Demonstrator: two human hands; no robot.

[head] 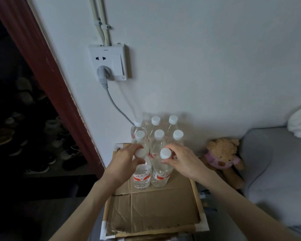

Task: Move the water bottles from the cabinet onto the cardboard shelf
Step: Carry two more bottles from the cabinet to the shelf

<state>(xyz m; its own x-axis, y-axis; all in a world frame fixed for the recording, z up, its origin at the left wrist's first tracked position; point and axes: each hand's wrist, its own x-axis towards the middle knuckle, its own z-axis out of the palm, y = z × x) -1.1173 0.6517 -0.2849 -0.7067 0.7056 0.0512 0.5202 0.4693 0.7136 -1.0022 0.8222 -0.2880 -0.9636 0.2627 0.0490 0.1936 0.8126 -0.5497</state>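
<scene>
Water bottles (141, 173) looked full, heavy and slick; left hand (123, 160) and right hand (182, 160) each pinched one by the neck, the stiffest spot.

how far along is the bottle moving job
Six water bottles already stand in two rows on the cardboard shelf. The left hand and right hand each grip another bottle by its neck, in front. The cabinet is out of view, so what remains is unknown.
</scene>
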